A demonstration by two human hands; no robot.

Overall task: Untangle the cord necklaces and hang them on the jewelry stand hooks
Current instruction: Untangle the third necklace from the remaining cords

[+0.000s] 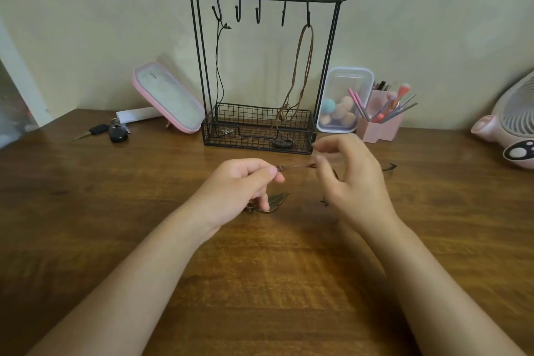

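Both bare forearms enter from the bottom edge over the wooden table (121, 254).

Left hand (242, 182): fingers curled, thumb and index pinching 1 end of a taut stretch of the cord necklace (294, 166). Its lower fingers touch a bronze feather pendant (276, 202) that lies on the table just under the hand.

Right hand (354, 182): motion-blurred. Thumb and index tips close narrowly on the other end of the taut stretch; remaining fingers loosely curled, apart from the cord. The cord runs roughly level between the 2 hands, above the table. A loose dark cord end (390, 167) shows just right of the right hand, and a small knot (325, 202) shows below its thumb; how they join the rest is hidden.

Behind the hands: black wire jewelry stand (332, 66) with 5 hooks on its top bar and a mesh basket (260, 121) at its base.
- Leftmost hook: black cord necklace (219, 66), hanging down into the basket.
- Rightmost hook: brown cord necklace (307, 66), pendant resting in the basket.
- 3 middle hooks: bare.

Left of stand: pink-framed mirror (167, 95), tilted; keys (114, 131).
Right of stand: clear box (345, 78) of makeup sponges, pink brush holder (380, 130), pink fan (514, 124) at the frame edge.
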